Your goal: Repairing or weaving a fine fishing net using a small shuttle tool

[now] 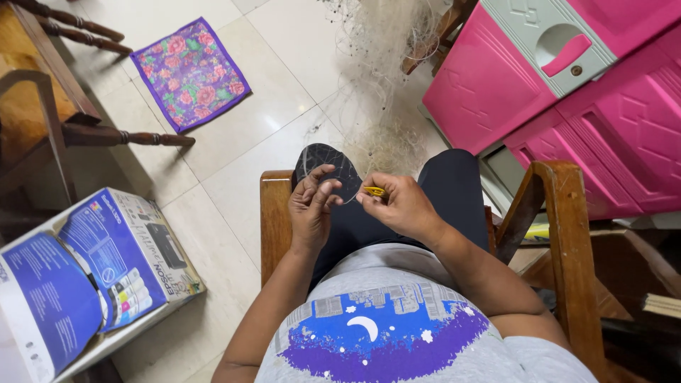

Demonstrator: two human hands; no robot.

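I sit on a wooden chair point(273, 213) and look down at my lap. My left hand point(311, 206) pinches fine pale net threads against my dark-clothed knee point(333, 159). My right hand point(399, 206) grips a small yellow netting needle point(374, 191) close to the left fingers. A thin fishing net point(383, 85) runs from my hands up and away over the floor, bunched near my knee.
A blue and white printer box point(92, 269) lies on the floor at left. A floral mat point(190, 72) lies on the pale tiles. Dark wooden furniture point(42, 106) stands far left. A pink plastic cabinet point(567, 92) stands at right, beside the chair's armrest point(560, 213).
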